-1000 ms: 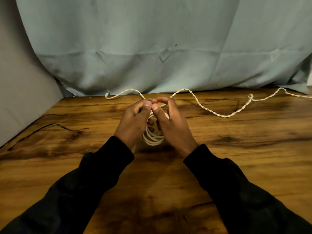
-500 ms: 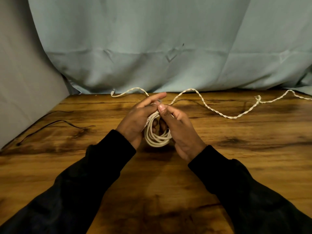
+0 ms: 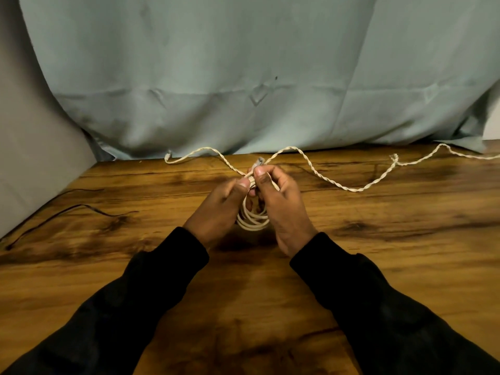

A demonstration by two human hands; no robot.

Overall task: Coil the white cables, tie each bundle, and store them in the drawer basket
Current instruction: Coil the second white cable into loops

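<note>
A thin black wire [image 3: 81,209] lies at the table's [image 3: 405,266] left edge, out of the way. The left hand [image 3: 219,209] pinches the top of the coiled white cable [image 3: 253,220] above mid-table, thumb pressed down. Beside it, the right hand [image 3: 278,201] curls around the loops and pinches the plug end. To tie well, keep the loops clamped and wrap snugly. A loose twisted cable [image 3: 324,177] trails right.

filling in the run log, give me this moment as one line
step: coiling | left hand: grips white cable coil | right hand: pinches coil top | loose twisted cable: on table
</note>
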